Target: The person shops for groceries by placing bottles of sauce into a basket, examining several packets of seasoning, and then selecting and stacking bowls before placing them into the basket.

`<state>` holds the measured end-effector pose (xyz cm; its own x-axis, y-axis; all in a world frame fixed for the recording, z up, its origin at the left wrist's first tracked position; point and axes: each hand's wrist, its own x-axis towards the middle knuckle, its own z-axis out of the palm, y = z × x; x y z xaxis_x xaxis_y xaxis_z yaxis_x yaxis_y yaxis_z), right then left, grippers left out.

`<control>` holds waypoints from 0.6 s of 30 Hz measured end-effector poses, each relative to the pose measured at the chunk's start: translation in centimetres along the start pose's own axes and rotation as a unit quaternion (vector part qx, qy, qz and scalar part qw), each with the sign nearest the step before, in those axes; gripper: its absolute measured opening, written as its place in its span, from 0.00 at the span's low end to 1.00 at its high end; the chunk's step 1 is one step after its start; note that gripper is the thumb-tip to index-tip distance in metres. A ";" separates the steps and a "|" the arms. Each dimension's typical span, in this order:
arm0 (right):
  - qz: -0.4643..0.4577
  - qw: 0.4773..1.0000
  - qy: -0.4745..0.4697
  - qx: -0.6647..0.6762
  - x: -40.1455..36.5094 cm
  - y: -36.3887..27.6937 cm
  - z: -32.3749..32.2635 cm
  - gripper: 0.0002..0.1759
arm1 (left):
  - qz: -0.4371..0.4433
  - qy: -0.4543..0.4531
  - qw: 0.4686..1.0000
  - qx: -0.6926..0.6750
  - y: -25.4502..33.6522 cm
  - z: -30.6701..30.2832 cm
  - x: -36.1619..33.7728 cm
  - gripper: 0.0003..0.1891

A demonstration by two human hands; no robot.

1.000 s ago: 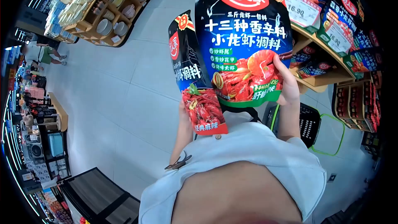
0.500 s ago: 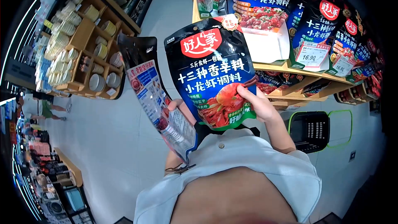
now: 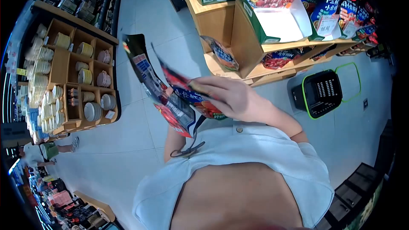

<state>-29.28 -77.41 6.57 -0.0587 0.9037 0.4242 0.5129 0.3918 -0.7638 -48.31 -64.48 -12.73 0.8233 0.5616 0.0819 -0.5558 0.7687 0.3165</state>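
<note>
Two dark seasoning pouches are tilted nearly edge-on in front of my chest. The left pouch (image 3: 164,98) shows its printed back and is held up by my left hand, whose fingers are hidden behind it; only the forearm shows below. My right hand (image 3: 232,96) is closed on the blue-and-red right pouch (image 3: 206,105), its blurred fingers lying across the upper right side. The lower ends of the pouches come close together. A dark cord bow on the pale top is just under them.
A wooden shelf (image 3: 255,57) with boxed pouches and price cards stands at upper right; one pouch (image 3: 221,53) leans in its lower compartment. A black basket (image 3: 321,93) sits on the floor. Bowl shelves (image 3: 64,66) stand left, with a person (image 3: 38,155) beyond.
The right pouch has turned from facing me to nearly edge-on, and my right hand has moved left and up over it. The view has shifted, showing more of the shelf and basket.
</note>
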 end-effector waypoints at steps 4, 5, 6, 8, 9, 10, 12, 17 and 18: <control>-0.054 0.994 -0.069 -0.070 0.4 0.5 3.6 0.31 | -0.026 0.020 0.999 -0.003 1.4 -0.9 -3.0 0.28; -0.036 0.996 -0.066 -0.053 0.4 0.3 4.3 0.29 | -0.031 0.024 0.999 -0.003 1.7 -1.2 -3.7 0.28; -0.032 0.998 -0.050 -0.030 0.4 -0.1 4.4 0.30 | -0.037 0.025 0.999 -0.004 2.2 -1.4 -4.1 0.28; 0.014 0.998 -0.042 0.044 0.1 -0.8 4.3 0.30 | -0.045 0.026 0.999 -0.003 2.8 -1.5 -4.8 0.28; 0.037 0.995 -0.043 0.082 -0.2 -1.4 4.2 0.30 | -0.043 0.027 0.999 -0.003 3.1 -1.6 -5.3 0.28; 0.085 0.991 -0.064 0.086 -0.5 -2.2 3.9 0.30 | -0.045 0.028 0.999 -0.006 3.2 -1.7 -5.8 0.28; 0.094 0.991 -0.069 0.067 -1.7 -2.6 3.9 0.30 | -0.044 0.024 0.999 -0.008 2.9 -1.8 -6.4 0.29; 0.126 0.992 -0.004 0.018 -5.0 -5.3 4.0 0.29 | -0.051 0.000 0.999 -0.011 0.9 -2.2 -8.0 0.29; 0.107 0.992 0.055 0.022 -6.5 -4.9 4.7 0.31 | -0.056 -0.006 0.998 -0.014 0.2 -2.2 -8.2 0.30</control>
<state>-35.40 -84.37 5.28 0.1426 0.9440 0.2976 0.4648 0.2016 -0.8622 -55.48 -68.26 -15.45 0.8819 0.4678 0.0582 -0.4626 0.8352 0.2973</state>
